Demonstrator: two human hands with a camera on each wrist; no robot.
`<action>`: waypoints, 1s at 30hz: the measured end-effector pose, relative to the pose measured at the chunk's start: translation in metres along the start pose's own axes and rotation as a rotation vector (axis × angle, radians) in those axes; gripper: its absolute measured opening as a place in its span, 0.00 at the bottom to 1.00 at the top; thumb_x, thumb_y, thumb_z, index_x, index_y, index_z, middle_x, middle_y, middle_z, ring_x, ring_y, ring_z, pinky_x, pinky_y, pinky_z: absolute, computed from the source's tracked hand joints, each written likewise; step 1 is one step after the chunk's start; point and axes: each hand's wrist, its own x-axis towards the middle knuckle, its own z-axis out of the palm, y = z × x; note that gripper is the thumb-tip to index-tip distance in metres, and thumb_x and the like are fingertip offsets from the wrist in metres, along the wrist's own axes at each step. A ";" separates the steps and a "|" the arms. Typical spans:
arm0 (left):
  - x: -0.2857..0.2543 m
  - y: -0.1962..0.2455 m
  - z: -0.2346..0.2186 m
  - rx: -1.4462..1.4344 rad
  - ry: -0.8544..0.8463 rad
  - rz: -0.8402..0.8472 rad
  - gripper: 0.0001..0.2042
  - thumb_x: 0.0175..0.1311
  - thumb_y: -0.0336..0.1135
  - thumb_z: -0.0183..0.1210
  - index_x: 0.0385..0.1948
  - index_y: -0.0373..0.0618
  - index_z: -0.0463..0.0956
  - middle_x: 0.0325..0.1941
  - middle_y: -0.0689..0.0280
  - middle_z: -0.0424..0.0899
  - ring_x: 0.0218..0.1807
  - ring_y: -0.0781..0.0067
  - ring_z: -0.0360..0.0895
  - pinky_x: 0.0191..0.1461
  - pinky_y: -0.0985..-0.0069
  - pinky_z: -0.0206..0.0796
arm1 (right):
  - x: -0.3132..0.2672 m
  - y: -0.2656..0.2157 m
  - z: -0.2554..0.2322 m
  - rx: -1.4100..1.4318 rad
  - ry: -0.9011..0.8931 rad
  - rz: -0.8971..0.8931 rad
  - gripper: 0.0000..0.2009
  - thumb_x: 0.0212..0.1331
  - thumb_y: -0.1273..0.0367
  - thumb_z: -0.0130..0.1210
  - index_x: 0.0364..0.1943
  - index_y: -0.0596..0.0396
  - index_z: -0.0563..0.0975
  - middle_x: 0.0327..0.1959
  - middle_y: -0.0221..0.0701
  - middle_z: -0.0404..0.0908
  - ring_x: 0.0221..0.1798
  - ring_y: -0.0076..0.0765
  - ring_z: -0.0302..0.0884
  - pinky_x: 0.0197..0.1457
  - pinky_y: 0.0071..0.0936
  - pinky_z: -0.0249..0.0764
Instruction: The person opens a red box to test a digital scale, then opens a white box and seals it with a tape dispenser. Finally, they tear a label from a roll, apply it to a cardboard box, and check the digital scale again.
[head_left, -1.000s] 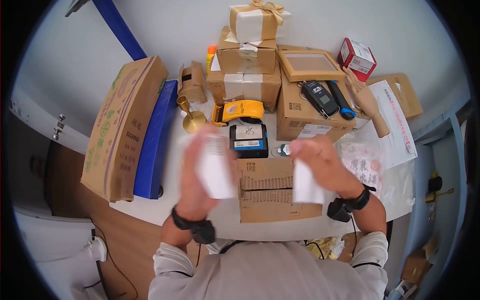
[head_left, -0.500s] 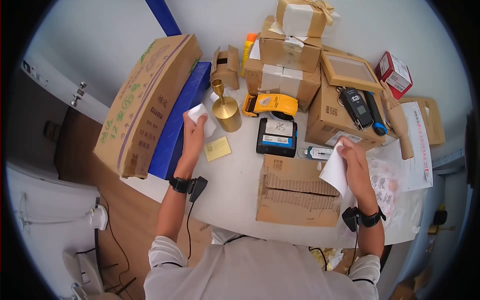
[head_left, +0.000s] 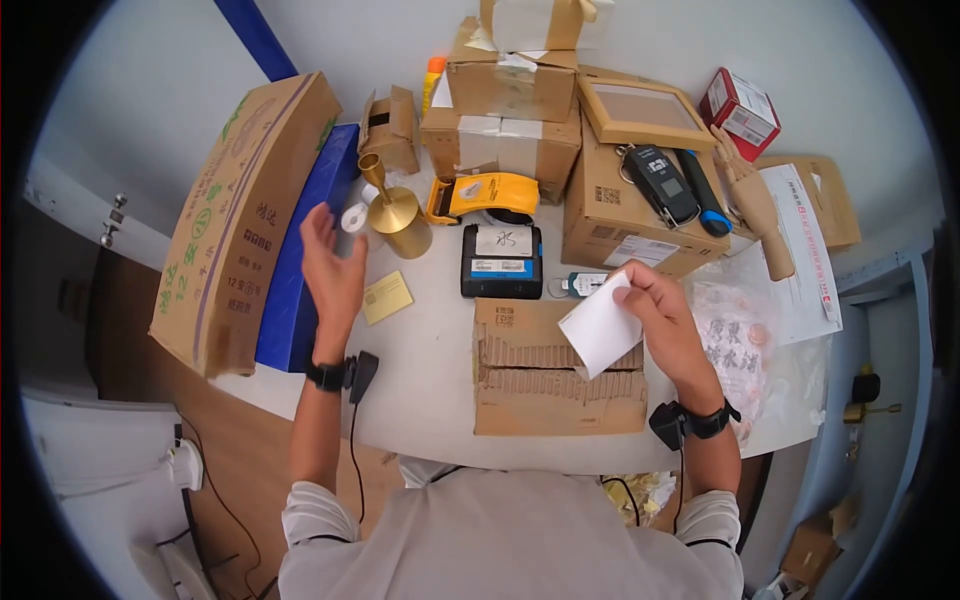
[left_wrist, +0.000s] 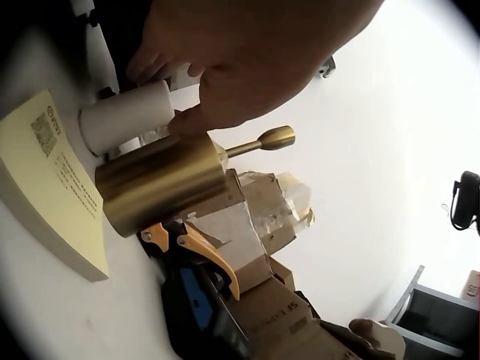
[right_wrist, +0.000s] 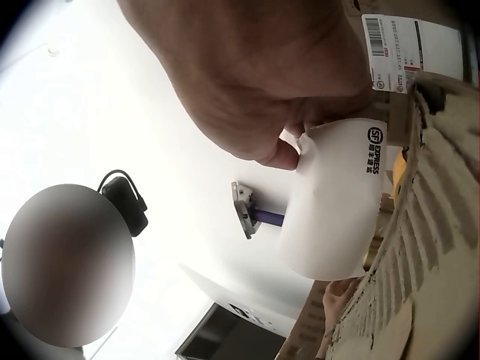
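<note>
My left hand [head_left: 333, 270] is held over the table's left side, fingers spread, with nothing in its grasp. Close by stands a white paper roll [left_wrist: 127, 116], its top [head_left: 354, 217] showing beside a brass-coloured cylinder [head_left: 400, 228] with a thin neck and flared tip. In the left wrist view the fingertips are just above the roll. With thumb and fingers, my right hand [head_left: 662, 315] pinches a white paper sheet [head_left: 603, 325]. Seen from the right wrist, this sheet [right_wrist: 334, 202] curves and bears a small SF Express print. It hangs over a flat cardboard box [head_left: 560, 405] with a ragged torn strip.
A yellow note pad [head_left: 387, 297] lies near the left hand. Behind are a black label printer [head_left: 502, 285], a yellow tape dispenser [head_left: 490, 192] and stacked cartons [head_left: 500, 150]. A long carton [head_left: 240, 230] borders the left; a wooden hand model [head_left: 760, 215] lies right.
The left hand has let go of the white roll, which now stands by the brass cylinder. The right hand keeps its sheet, now tilted over the cardboard box. The head view has shifted.
</note>
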 end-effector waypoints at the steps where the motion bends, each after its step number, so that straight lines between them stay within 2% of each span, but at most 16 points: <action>1: 0.001 0.037 -0.018 0.103 0.101 0.082 0.24 0.62 0.26 0.66 0.60 0.35 0.71 0.58 0.54 0.82 0.54 0.60 0.81 0.58 0.68 0.72 | -0.004 -0.002 -0.001 0.026 -0.005 0.009 0.07 0.73 0.71 0.50 0.44 0.59 0.77 0.34 0.23 0.81 0.37 0.13 0.76 0.42 0.18 0.71; 2: 0.001 0.059 -0.028 0.094 0.088 0.080 0.24 0.62 0.26 0.66 0.60 0.35 0.71 0.58 0.54 0.82 0.54 0.60 0.81 0.58 0.68 0.72 | -0.008 -0.003 -0.002 0.025 0.008 0.019 0.07 0.73 0.71 0.50 0.44 0.59 0.77 0.34 0.23 0.81 0.37 0.13 0.76 0.42 0.18 0.71; 4: -0.004 0.094 -0.046 -0.057 -0.002 0.015 0.18 0.65 0.26 0.64 0.56 0.36 0.75 0.53 0.58 0.85 0.48 0.70 0.81 0.54 0.73 0.71 | -0.010 -0.008 -0.001 0.040 -0.049 -0.013 0.06 0.72 0.72 0.52 0.46 0.59 0.76 0.37 0.24 0.82 0.38 0.14 0.77 0.42 0.18 0.72; 7: -0.011 0.144 -0.042 -0.570 -0.424 -0.249 0.14 0.71 0.29 0.61 0.55 0.37 0.77 0.43 0.64 0.89 0.44 0.81 0.80 0.51 0.79 0.70 | -0.009 -0.012 0.009 0.107 -0.103 -0.040 0.05 0.71 0.74 0.54 0.47 0.60 0.76 0.39 0.26 0.83 0.40 0.14 0.78 0.43 0.19 0.73; 8: -0.016 0.161 -0.040 -0.609 -0.581 -0.296 0.16 0.71 0.31 0.62 0.57 0.37 0.76 0.45 0.64 0.89 0.45 0.80 0.80 0.51 0.78 0.70 | -0.011 -0.014 0.014 0.106 -0.114 -0.045 0.05 0.71 0.74 0.54 0.47 0.60 0.76 0.39 0.26 0.83 0.40 0.14 0.78 0.43 0.19 0.73; 9: -0.023 0.168 -0.036 -0.663 -0.728 -0.261 0.18 0.72 0.34 0.60 0.60 0.39 0.75 0.49 0.61 0.88 0.49 0.77 0.81 0.56 0.75 0.71 | -0.014 -0.016 0.020 0.121 -0.103 -0.052 0.05 0.72 0.74 0.55 0.47 0.60 0.75 0.40 0.27 0.84 0.41 0.15 0.78 0.43 0.19 0.74; 11: -0.027 0.187 -0.031 -0.772 -0.991 -0.330 0.19 0.68 0.35 0.65 0.58 0.39 0.77 0.50 0.62 0.88 0.50 0.78 0.81 0.60 0.74 0.70 | -0.019 -0.018 0.026 0.134 -0.076 -0.060 0.06 0.72 0.74 0.55 0.47 0.60 0.75 0.41 0.27 0.84 0.42 0.16 0.79 0.44 0.19 0.75; 12: -0.029 0.189 -0.029 -0.777 -1.001 -0.328 0.19 0.68 0.35 0.65 0.58 0.39 0.77 0.50 0.62 0.88 0.50 0.78 0.81 0.60 0.74 0.70 | -0.022 -0.017 0.028 0.134 -0.059 -0.079 0.07 0.72 0.73 0.56 0.49 0.60 0.74 0.42 0.29 0.84 0.43 0.17 0.79 0.44 0.19 0.75; 14: -0.032 0.191 -0.023 -0.763 -1.167 -0.293 0.18 0.65 0.35 0.69 0.54 0.39 0.80 0.49 0.64 0.87 0.49 0.79 0.80 0.59 0.75 0.69 | -0.027 -0.016 0.029 0.134 -0.033 -0.096 0.09 0.73 0.73 0.57 0.52 0.60 0.72 0.43 0.30 0.85 0.44 0.17 0.80 0.45 0.20 0.76; 15: -0.035 0.192 -0.021 -0.813 -1.139 -0.345 0.13 0.64 0.34 0.70 0.46 0.38 0.84 0.44 0.66 0.87 0.46 0.82 0.79 0.53 0.78 0.70 | -0.030 -0.016 0.029 0.201 0.014 -0.064 0.12 0.73 0.72 0.57 0.54 0.59 0.70 0.43 0.31 0.85 0.44 0.18 0.81 0.45 0.20 0.77; 16: -0.036 0.191 -0.021 -0.815 -1.145 -0.344 0.13 0.64 0.34 0.70 0.46 0.38 0.84 0.44 0.66 0.87 0.46 0.82 0.79 0.53 0.78 0.70 | -0.032 -0.016 0.028 0.267 0.060 -0.034 0.14 0.73 0.72 0.57 0.57 0.59 0.69 0.44 0.33 0.85 0.45 0.19 0.81 0.45 0.19 0.77; 18: -0.037 0.186 -0.024 -0.750 -1.186 -0.402 0.12 0.69 0.37 0.67 0.43 0.37 0.85 0.34 0.71 0.87 0.36 0.86 0.78 0.43 0.82 0.71 | -0.034 -0.018 0.026 0.291 0.072 0.003 0.17 0.71 0.72 0.58 0.58 0.58 0.67 0.44 0.34 0.85 0.45 0.19 0.81 0.45 0.20 0.78; 21: -0.032 0.187 -0.026 -0.746 -1.196 -0.419 0.10 0.70 0.36 0.66 0.41 0.37 0.85 0.32 0.72 0.86 0.35 0.88 0.77 0.40 0.84 0.70 | -0.032 -0.019 0.028 0.270 0.049 0.000 0.20 0.68 0.74 0.62 0.60 0.57 0.67 0.44 0.35 0.86 0.46 0.21 0.82 0.46 0.21 0.79; 25: -0.028 0.185 -0.024 -0.718 -1.302 -0.322 0.10 0.70 0.36 0.65 0.42 0.38 0.85 0.34 0.71 0.87 0.36 0.88 0.78 0.40 0.84 0.70 | -0.024 -0.027 0.031 0.082 -0.010 -0.030 0.23 0.62 0.75 0.66 0.59 0.56 0.69 0.46 0.35 0.84 0.47 0.23 0.83 0.48 0.22 0.80; 27: -0.029 0.188 -0.023 -0.852 -1.261 -0.502 0.10 0.70 0.36 0.65 0.42 0.37 0.85 0.36 0.69 0.88 0.38 0.85 0.81 0.43 0.82 0.73 | -0.021 -0.020 0.033 0.110 0.065 -0.071 0.23 0.62 0.75 0.66 0.58 0.56 0.69 0.48 0.35 0.84 0.48 0.23 0.82 0.48 0.22 0.80; 30: -0.030 0.179 -0.025 -0.891 -1.233 -0.494 0.11 0.70 0.35 0.66 0.43 0.35 0.84 0.37 0.66 0.88 0.40 0.82 0.83 0.47 0.81 0.76 | -0.018 -0.012 0.030 0.172 0.179 -0.107 0.21 0.63 0.75 0.66 0.57 0.56 0.70 0.49 0.36 0.83 0.48 0.23 0.82 0.48 0.22 0.80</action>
